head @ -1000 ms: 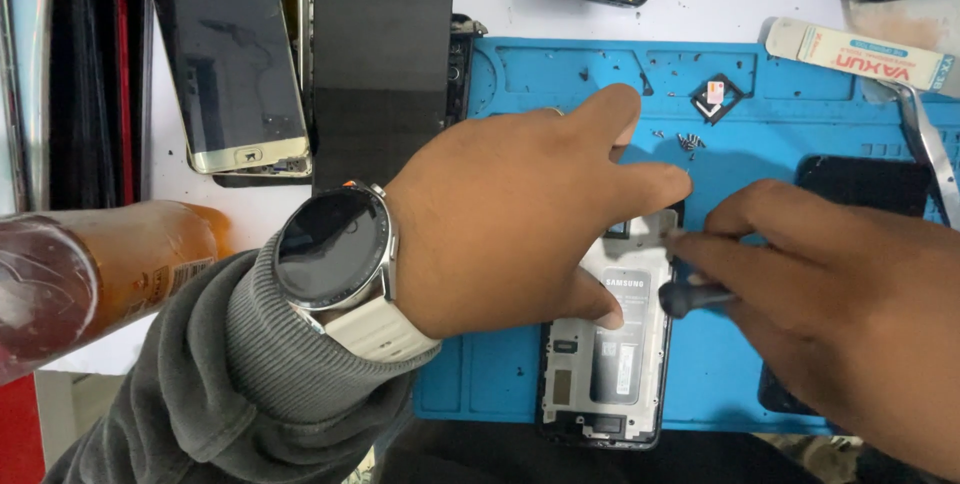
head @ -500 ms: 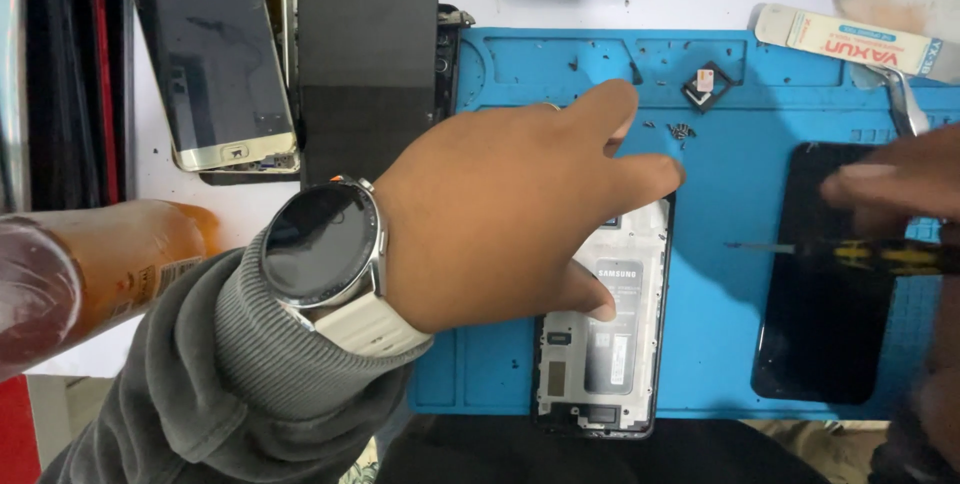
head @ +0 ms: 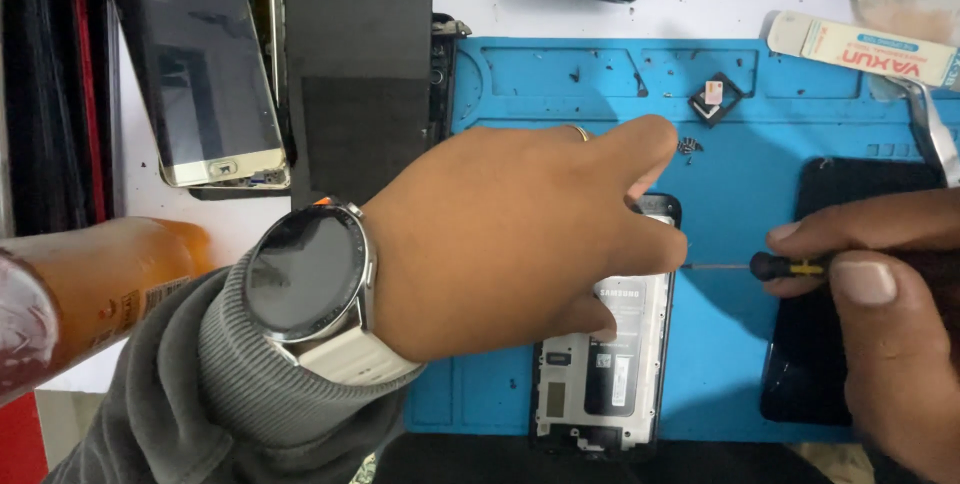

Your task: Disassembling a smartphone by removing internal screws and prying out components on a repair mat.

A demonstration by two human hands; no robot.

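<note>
My left hand [head: 520, 234], with a ring and a round black wristwatch [head: 305, 274] on a white strap, presses down on an opened phone [head: 610, 364] lying back-up on the blue repair mat [head: 560, 84]. The phone's battery and inner frame show below my fingers. My right hand [head: 880, 294] pinches a small screwdriver [head: 760, 266] with a black and yellow handle. The screwdriver lies level, its thin tip pointing left at the phone's upper right edge, close to my left fingers.
A black phone back or screen [head: 860, 184] lies under my right hand. A small black part [head: 715, 99] sits on the mat's top. Several phones and screens [head: 200, 74] lie at the left, an orange bottle [head: 100, 284] nearby, a white tool packet [head: 860, 49] at top right.
My right hand pulled away to the right with the screwdriver, then came back partway, bringing its tip toward the phone's edge. My left hand stayed on the phone.
</note>
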